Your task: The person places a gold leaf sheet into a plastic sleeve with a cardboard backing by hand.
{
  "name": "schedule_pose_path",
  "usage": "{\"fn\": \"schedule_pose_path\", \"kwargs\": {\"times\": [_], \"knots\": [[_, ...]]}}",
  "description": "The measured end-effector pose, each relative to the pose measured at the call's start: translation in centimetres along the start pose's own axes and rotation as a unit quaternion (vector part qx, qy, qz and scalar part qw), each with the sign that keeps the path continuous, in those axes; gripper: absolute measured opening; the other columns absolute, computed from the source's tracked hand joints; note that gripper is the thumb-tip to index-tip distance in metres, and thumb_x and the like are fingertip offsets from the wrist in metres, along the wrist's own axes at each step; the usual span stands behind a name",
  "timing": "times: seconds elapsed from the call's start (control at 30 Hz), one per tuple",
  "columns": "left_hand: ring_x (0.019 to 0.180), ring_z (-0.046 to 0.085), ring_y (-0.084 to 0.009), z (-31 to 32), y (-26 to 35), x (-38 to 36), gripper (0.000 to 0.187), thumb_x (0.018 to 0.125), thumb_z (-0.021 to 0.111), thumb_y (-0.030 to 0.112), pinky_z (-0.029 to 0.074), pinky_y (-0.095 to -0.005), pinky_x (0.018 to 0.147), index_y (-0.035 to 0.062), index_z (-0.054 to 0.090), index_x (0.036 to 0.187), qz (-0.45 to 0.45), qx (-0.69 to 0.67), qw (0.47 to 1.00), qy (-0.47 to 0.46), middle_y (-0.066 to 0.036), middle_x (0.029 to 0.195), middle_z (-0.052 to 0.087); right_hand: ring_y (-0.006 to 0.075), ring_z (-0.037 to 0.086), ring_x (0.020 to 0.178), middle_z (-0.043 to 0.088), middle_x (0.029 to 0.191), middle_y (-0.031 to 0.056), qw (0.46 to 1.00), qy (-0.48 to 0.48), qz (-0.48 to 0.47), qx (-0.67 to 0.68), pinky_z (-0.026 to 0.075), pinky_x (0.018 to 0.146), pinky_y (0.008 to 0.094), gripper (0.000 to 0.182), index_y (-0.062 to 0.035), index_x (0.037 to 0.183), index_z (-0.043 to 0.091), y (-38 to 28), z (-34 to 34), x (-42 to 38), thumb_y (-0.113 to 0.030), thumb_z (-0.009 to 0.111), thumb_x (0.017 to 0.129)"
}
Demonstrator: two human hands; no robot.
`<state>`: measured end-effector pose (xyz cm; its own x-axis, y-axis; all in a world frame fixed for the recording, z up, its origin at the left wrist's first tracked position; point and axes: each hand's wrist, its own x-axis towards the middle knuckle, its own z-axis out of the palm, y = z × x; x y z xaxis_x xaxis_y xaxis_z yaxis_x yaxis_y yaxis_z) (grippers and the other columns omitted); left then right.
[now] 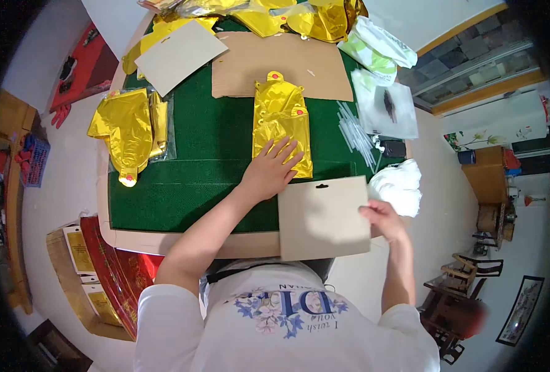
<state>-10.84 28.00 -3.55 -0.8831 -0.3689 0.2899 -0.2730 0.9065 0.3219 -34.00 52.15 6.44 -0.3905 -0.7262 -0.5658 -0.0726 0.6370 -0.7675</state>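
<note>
A folded gold foil balloon (281, 111) with small red-marked tabs lies on the green mat (194, 186). My left hand (270, 166) rests on its lower part, palm down with fingers spread. In my right hand (383, 219) is a grey-beige cardboard card (323, 220) with a hanger slot, pinched by its right edge. The card overlaps the table's front edge, and its upper left corner lies close to my left hand. More gold foil balloons (123, 130) are stacked at the left, partly over a clear plastic bag.
Another card (180, 57) and a brown cardboard sheet (281, 56) lie farther back. Gold foil pieces (262, 22) line the far edge. At the right are clear straws (354, 135), a green-white plastic bag (377, 49), a dark small box (394, 149) and white cloth-like material (399, 188).
</note>
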Motion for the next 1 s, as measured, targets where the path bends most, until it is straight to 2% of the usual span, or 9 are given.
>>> {"fn": "schedule_pose_path", "kwargs": {"times": [0.2, 0.33, 0.43, 0.6, 0.67, 0.7, 0.77, 0.8, 1.0], "knots": [[0.141, 0.030, -0.0271, -1.1, 0.2, 0.3, 0.045, 0.097, 0.046, 0.034, 0.022, -0.0454, 0.117, 0.0156, 0.047, 0.138, -0.005, 0.004, 0.998, -0.066, -0.010, 0.147, 0.040, 0.0158, 0.062, 0.103, 0.064, 0.116, 0.0076, 0.950, 0.089, -0.124, 0.271, 0.050, 0.090, 0.0300, 0.029, 0.0004, 0.121, 0.056, -8.0, 0.6, 5.8, -0.016, 0.049, 0.099], [0.140, 0.031, -0.0284, -0.1, 0.0, 0.0, 0.046, 0.097, 0.048, 0.034, 0.025, -0.0466, 0.115, 0.0160, 0.046, 0.139, 0.006, 0.010, 1.000, -0.011, -0.011, 0.147, 0.040, 0.0073, 0.059, 0.083, 0.065, 0.096, -0.0033, 0.952, 0.044, -0.147, 0.267, 0.047, 0.074, 0.0244, 0.016, -0.0105, 0.107, 0.063, -10.0, 5.2, 13.9, -0.016, 0.060, 0.092], [0.139, 0.033, -0.0292, -0.6, 0.1, 0.2, 0.046, 0.096, 0.051, 0.033, 0.028, -0.0475, 0.113, 0.0164, 0.046, 0.139, 0.011, 0.018, 1.000, -0.011, -0.012, 0.146, 0.041, 0.0071, 0.049, 0.060, 0.060, 0.075, -0.0042, 0.956, 0.101, -0.193, 0.197, 0.040, 0.054, 0.0232, 0.013, -0.0034, 0.097, 0.065, -9.9, 8.6, 20.5, -0.011, 0.063, 0.086], [0.139, 0.033, -0.0292, -0.3, 0.0, 0.0, 0.046, 0.096, 0.050, 0.033, 0.027, -0.0481, 0.114, 0.0167, 0.045, 0.139, 0.016, 0.021, 1.000, -0.012, -0.011, 0.147, 0.040, 0.0146, 0.059, 0.070, 0.064, 0.083, 0.0041, 0.970, 0.166, -0.177, 0.033, 0.048, 0.066, 0.0309, 0.022, 0.0002, 0.103, 0.064, -9.4, 9.6, 26.4, -0.010, 0.065, 0.083], [0.138, 0.034, -0.0290, -0.2, 0.0, 0.0, 0.046, 0.096, 0.051, 0.034, 0.027, -0.0486, 0.114, 0.0170, 0.046, 0.139, 0.015, 0.025, 1.000, 0.003, -0.011, 0.147, 0.040, 0.0244, 0.066, 0.089, 0.068, 0.099, 0.0118, 0.859, 0.371, -0.329, -0.128, 0.051, 0.082, 0.0341, 0.026, -0.0046, 0.113, 0.064, -9.4, 10.5, 25.3, -0.008, 0.061, 0.087], [0.138, 0.034, -0.0290, 0.0, 0.0, 0.0, 0.046, 0.096, 0.051, 0.034, 0.027, -0.0486, 0.114, 0.0170, 0.046, 0.139, 0.013, 0.021, 1.000, 0.003, -0.011, 0.147, 0.040, 0.0244, 0.066, 0.089, 0.068, 0.099, 0.0118, 0.860, 0.369, -0.327, -0.131, 0.051, 0.082, 0.0341, 0.026, -0.0046, 0.113, 0.064, -9.2, 10.4, 24.3, -0.008, 0.061, 0.087], [0.138, 0.035, -0.0289, 0.2, -0.2, 0.0, 0.046, 0.096, 0.052, 0.034, 0.026, -0.0483, 0.114, 0.0173, 0.047, 0.138, 0.010, 0.014, 1.000, 0.003, -0.011, 0.146, 0.041, 0.0335, 0.059, 0.110, 0.062, 0.119, 0.0183, 0.775, 0.270, -0.504, -0.269, 0.047, 0.094, 0.0377, 0.035, -0.0084, 0.123, 0.061, -9.1, 10.5, 20.9, -0.006, 0.059, 0.087], [0.138, 0.035, -0.0289, 0.1, -0.2, -0.1, 0.046, 0.096, 0.052, 0.034, 0.026, -0.0483, 0.114, 0.0173, 0.047, 0.138, 0.004, 0.011, 1.000, 0.003, -0.011, 0.146, 0.041, 0.0339, 0.048, 0.127, 0.052, 0.135, 0.0175, 0.812, 0.188, -0.465, -0.298, 0.039, 0.105, 0.0414, 0.038, -0.0118, 0.127, 0.060, -8.8, 10.5, 19.3, -0.007, 0.058, 0.090], [0.139, 0.033, -0.0269, 0.1, 0.0, -0.1, 0.045, 0.096, 0.049, 0.035, 0.025, -0.0467, 0.115, 0.0163, 0.048, 0.137, 0.010, 0.021, 1.000, 0.000, -0.010, 0.146, 0.042, 0.0317, 0.039, 0.136, 0.048, 0.142, 0.0137, 0.798, 0.144, -0.430, -0.397, 0.027, 0.112, 0.0487, 0.035, -0.0153, 0.130, 0.058, -6.4, 10.0, 19.6, -0.015, 0.052, 0.096]]}}
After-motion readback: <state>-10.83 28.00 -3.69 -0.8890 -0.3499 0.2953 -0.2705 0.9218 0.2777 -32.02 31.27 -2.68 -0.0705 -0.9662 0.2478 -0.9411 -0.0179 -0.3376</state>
